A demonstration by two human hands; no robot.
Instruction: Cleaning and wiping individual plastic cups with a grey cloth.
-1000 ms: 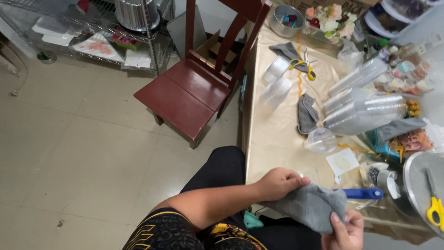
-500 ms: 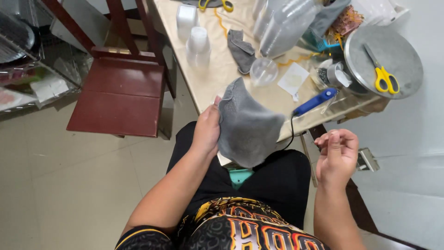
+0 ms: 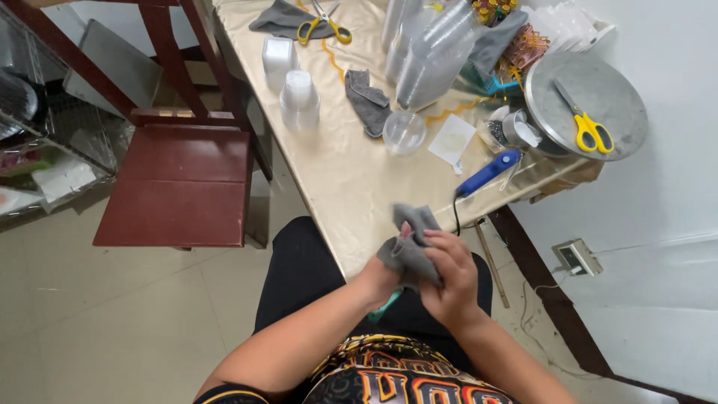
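Note:
Both my hands hold a crumpled piece of grey felt cloth just off the near edge of the beige table, above my lap. My left hand grips it from below and behind. My right hand closes over it from the front, fingers curled on the fabric. A blue glue gun lies on the table just beyond my hands, with its black cord hanging off the edge.
On the table lie a second grey felt piece, stacked clear plastic cups, a clear round lid, yellow scissors and a metal tray bearing another pair of yellow scissors. A red wooden chair stands left.
The grey cloth was held up flat by my left hand alone; now it is bunched between both hands. My right hand moved in onto it. The view tilted further right.

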